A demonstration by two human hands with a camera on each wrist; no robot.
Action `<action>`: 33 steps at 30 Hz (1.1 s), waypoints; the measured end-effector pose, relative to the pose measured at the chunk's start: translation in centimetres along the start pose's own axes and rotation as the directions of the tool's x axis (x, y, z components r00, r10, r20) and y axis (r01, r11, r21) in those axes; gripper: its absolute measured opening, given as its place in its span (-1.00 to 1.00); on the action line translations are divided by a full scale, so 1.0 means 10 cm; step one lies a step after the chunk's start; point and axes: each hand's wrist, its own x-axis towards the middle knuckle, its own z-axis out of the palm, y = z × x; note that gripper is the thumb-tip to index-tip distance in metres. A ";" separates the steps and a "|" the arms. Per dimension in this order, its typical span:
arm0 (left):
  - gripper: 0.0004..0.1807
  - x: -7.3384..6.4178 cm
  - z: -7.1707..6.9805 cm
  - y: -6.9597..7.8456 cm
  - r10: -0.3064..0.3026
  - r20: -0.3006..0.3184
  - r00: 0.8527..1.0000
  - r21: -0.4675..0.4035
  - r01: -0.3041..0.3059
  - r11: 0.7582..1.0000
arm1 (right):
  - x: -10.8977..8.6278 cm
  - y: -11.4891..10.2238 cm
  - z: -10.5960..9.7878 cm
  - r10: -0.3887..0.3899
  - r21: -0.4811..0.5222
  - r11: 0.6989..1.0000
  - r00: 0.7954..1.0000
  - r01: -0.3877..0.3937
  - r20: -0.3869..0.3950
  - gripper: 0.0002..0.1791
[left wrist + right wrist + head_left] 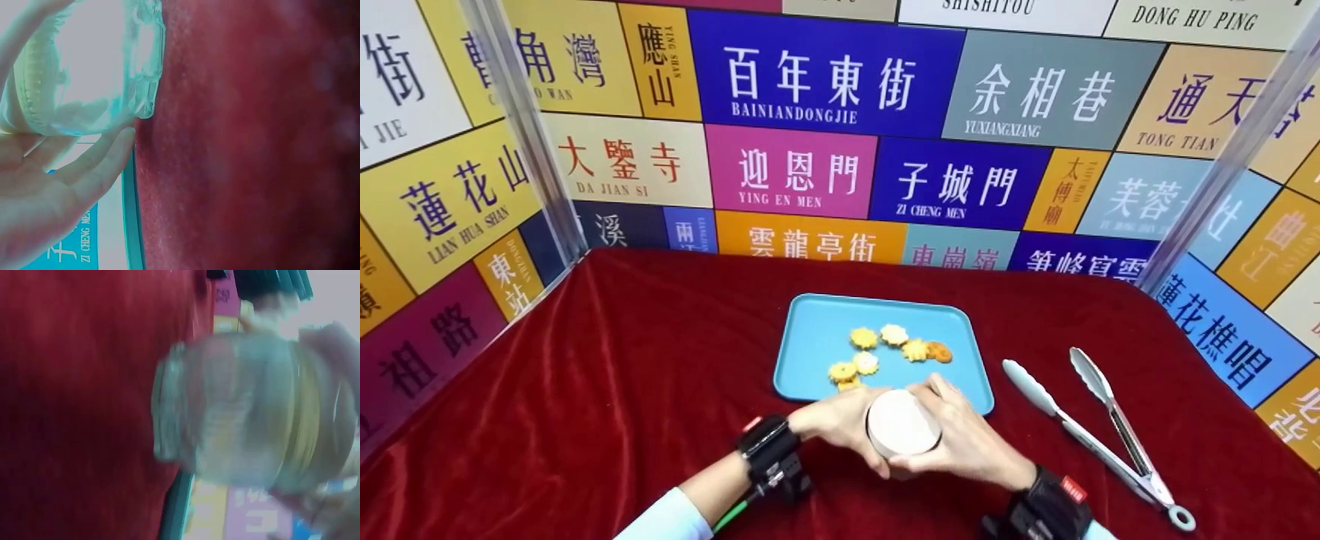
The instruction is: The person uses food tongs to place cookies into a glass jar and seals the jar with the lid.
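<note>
Both hands hold a clear jar (93, 62) with a round white top (904, 422) in front of the tray. My left hand (840, 424) curls round its left side, the fingers lying along the clear wall in the left wrist view. From the other side my right hand (964, 435) grips it near the top. The jar stands upright, its clear base right at the red cloth in both wrist views. A yellowish ribbed band (306, 413) runs round it just under the top; the right wrist view is blurred.
Just beyond the hands lies a blue tray (817, 330) with several small biscuits (894, 334) on it. Spread metal tongs (1099, 450) lie to the right on the red cloth (660, 360). A wall of coloured sign panels (825, 75) rises behind the table.
</note>
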 end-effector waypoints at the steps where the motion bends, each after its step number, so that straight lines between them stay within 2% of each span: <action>1: -0.12 0.00 0.00 0.00 0.005 0.001 1.000 0.005 -0.005 1.000 | 0.01 0.03 -0.01 -0.005 0.053 0.999 0.999 0.004 0.032 -0.31; 3: -0.11 0.00 0.01 -0.01 0.010 0.000 1.000 0.017 -0.010 1.000 | 0.01 0.05 -0.04 -0.009 0.124 0.992 0.996 -0.002 0.084 -0.30; 5: -0.11 0.00 0.01 0.00 -0.006 -0.001 1.000 0.016 0.006 1.000 | 0.00 0.03 -0.04 0.000 0.135 0.991 0.995 -0.013 0.101 -0.26; 7: -0.10 0.00 0.01 0.00 -0.024 0.003 1.000 0.015 0.024 1.000 | -0.01 -0.03 -0.02 0.031 0.068 0.997 0.997 -0.036 0.074 -0.19; 9: -0.11 0.00 0.01 0.01 -0.040 0.009 0.999 0.008 0.040 0.999 | -0.03 -0.12 0.03 0.068 -0.047 0.997 0.997 -0.067 0.023 -0.10; 13: -0.12 0.00 0.02 0.01 -0.054 0.023 0.998 -0.008 0.054 0.999 | -0.06 -0.26 0.13 0.116 -0.249 0.959 0.990 -0.134 -0.086 -0.02; 15: -0.12 0.00 0.02 0.01 -0.049 0.029 0.998 -0.027 0.049 0.998 | -0.05 -0.29 0.15 0.112 -0.301 0.943 0.986 -0.145 -0.124 -0.07; 18: -0.13 0.00 0.01 0.01 -0.042 0.037 0.998 -0.050 0.044 0.998 | -0.03 -0.30 0.16 0.089 -0.319 0.938 0.985 -0.133 -0.149 -0.15; 22: -0.13 0.00 0.00 0.01 -0.041 0.047 0.998 -0.056 0.043 0.997 | -0.01 -0.25 0.12 0.057 -0.267 0.959 0.988 -0.093 -0.142 -0.22; 27: -0.06 -0.01 -0.01 0.01 -0.049 0.047 0.998 -0.026 0.050 0.998 | 0.00 -0.14 0.07 0.004 -0.093 0.996 0.995 -0.013 -0.096 -0.27; 33: -0.05 -0.01 -0.01 0.01 -0.017 0.030 0.999 0.006 0.017 1.000 | 0.02 -0.01 0.00 -0.063 0.098 0.993 0.998 0.061 0.025 -0.28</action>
